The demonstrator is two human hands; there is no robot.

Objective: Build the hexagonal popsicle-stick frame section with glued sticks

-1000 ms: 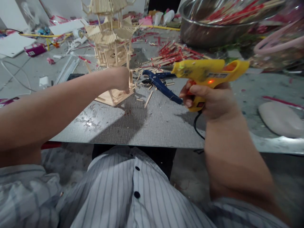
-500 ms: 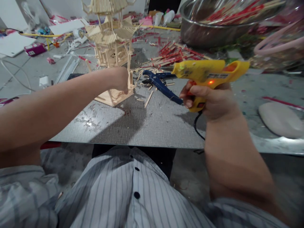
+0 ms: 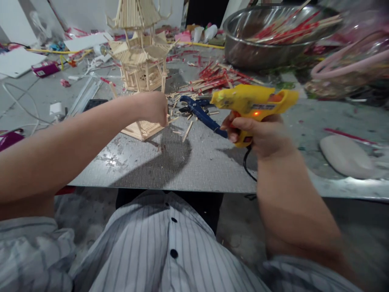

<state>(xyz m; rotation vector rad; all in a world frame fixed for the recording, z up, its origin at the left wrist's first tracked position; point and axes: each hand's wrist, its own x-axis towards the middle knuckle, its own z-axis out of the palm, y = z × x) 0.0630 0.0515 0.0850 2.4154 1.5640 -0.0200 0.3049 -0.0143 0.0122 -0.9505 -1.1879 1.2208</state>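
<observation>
A pagoda model of thin wooden sticks stands on the table, with tiered roofs, posts and a stick base. My left hand is curled closed in front of its lower tier, just above the base. Its fingertips face away from me, so what they pinch is hidden. My right hand grips a yellow hot glue gun by the handle, a finger at the orange trigger. The gun's nozzle end points left toward the model, and a red light glows on its side. Blue-handled cutters lie between the hands.
Cut sticks and a pile of red-tipped sticks lie behind the cutters. A steel basin holds more sticks at the back right. A white computer mouse sits at right; a white adapter with cable is at left.
My left hand has come slightly down and toward me at the model's lower tier. The glue gun in my right hand appears further left and a little lower; the whole view has shifted slightly.
</observation>
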